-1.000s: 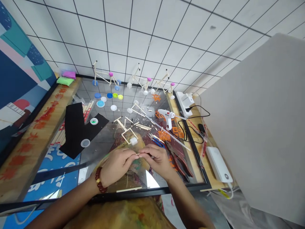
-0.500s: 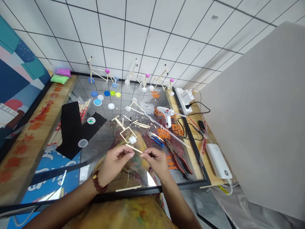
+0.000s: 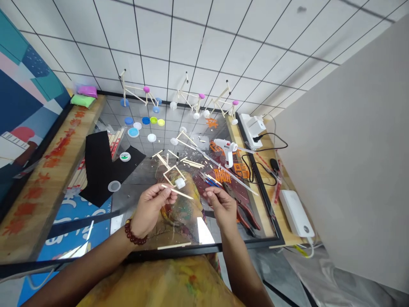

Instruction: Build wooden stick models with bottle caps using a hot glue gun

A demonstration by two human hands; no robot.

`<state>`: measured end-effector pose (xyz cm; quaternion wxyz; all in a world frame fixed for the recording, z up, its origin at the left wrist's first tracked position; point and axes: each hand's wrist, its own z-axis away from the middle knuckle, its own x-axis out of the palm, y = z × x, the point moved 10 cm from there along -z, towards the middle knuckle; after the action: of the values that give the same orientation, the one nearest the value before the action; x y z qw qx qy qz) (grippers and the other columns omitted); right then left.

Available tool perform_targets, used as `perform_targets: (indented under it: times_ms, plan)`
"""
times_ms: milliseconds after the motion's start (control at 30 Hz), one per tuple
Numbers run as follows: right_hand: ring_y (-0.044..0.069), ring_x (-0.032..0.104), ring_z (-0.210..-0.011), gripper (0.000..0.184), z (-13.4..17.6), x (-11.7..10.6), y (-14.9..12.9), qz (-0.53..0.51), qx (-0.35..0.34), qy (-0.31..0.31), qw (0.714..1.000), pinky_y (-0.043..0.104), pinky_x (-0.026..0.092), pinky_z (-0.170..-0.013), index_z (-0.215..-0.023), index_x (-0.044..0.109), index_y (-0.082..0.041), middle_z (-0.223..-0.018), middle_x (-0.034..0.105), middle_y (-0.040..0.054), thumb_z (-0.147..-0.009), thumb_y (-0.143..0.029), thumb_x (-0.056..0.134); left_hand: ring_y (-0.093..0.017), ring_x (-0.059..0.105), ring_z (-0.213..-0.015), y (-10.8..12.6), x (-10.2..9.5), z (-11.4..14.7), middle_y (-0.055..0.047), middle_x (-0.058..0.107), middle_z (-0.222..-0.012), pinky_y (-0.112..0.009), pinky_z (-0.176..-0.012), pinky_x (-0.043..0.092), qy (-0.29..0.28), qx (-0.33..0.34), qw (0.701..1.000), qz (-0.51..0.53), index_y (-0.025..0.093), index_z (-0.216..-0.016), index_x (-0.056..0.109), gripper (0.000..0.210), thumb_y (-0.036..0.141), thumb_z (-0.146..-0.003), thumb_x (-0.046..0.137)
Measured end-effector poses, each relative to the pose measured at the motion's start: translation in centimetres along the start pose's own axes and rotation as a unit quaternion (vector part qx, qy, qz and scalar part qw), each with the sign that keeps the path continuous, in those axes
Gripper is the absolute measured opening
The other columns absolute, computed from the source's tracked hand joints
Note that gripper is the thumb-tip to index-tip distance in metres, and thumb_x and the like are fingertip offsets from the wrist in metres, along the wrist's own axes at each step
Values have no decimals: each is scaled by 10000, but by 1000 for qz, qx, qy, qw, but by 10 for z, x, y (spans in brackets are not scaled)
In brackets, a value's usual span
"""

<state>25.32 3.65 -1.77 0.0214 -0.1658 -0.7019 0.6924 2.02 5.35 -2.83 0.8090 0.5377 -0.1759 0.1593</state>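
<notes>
My left hand (image 3: 156,207) pinches a thin wooden stick (image 3: 183,194) between thumb and fingers, its far end pointing right. To the right, my right hand (image 3: 222,207) is apart from the stick. Its thumb and fingertips are drawn together, with nothing visible between them. Just beyond the stick lies a partly built wooden stick frame (image 3: 174,174) with a white round cap (image 3: 180,183) at its corner. Blue-handled snips (image 3: 211,180) lie beyond my right hand, and red-handled pliers (image 3: 247,215) are partly hidden behind it.
A white glue gun (image 3: 226,149) rests at right near a power strip (image 3: 252,130). Stick models (image 3: 188,100) with bottle-cap wheels stand along the back. Coloured caps (image 3: 133,132), black sheet (image 3: 97,170) and bundled sticks (image 3: 115,140) lie left. Scraps litter the glass tabletop (image 3: 128,221).
My right hand has let go of the stick's right end and moved right. My left hand still holds the stick, now slightly higher and further left. The view has shifted a little.
</notes>
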Motion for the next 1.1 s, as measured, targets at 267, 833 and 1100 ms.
perform_targets:
  times_ms: [267, 833, 1100]
  plan:
    - [176, 656, -842, 124, 66, 64, -35, 168, -113, -430, 880, 298, 496, -762, -939, 742, -251, -880, 708, 42, -949, -283, 622, -158, 692, -759, 1, 1, 0, -64, 747, -868, -269, -703, 584, -8, -8, 1000, 3, 167, -822, 708, 272, 391, -728, 831]
    - [152, 587, -668, 144, 16, -1, -38, 73, -2, -216, 974, 267, 459, -614, -868, 677, -222, -772, 672, 12, -883, -366, 682, -106, 653, -641, 19, 120, -80, -43, 678, -739, -295, -756, 574, -34, -33, 997, 63, 133, -757, 594, 203, 231, -864, 736]
    - [165, 600, -738, 191, -30, -41, -43, -4, -12, -9, 1000, 315, 503, -715, -853, 739, -227, -804, 696, 21, -818, -415, 738, -134, 612, -648, 24, 108, -56, -10, 694, -729, -227, -603, 478, -166, 75, 957, -225, 187, -888, 756, 140, 306, -839, 700]
